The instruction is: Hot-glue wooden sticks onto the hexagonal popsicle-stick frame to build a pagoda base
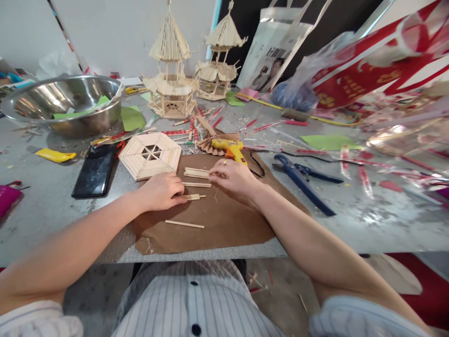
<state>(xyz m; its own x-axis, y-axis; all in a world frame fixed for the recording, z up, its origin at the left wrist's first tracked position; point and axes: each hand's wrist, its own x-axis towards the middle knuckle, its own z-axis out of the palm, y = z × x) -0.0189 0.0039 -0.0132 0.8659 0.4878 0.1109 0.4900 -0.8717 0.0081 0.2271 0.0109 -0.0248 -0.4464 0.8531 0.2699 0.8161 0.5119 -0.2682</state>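
My left hand (162,191) rests on the brown paper sheet (224,224), fingers curled and pinching a small bundle of short wooden sticks (194,197). My right hand (234,178) lies just right of it, fingertips closed on the end of a stack of sticks (196,172). A single stick (184,224) lies loose nearer to me. A hexagonal stick panel (150,155) sits left of the stack. A yellow glue gun (229,149) lies just beyond my right hand.
Two stick pagoda models (170,65) (217,61) stand at the back. A steel bowl (63,105) is far left, a black phone (94,171) beside the panel, blue pliers (301,180) to the right. Red-printed plastic bags (379,70) crowd the right side.
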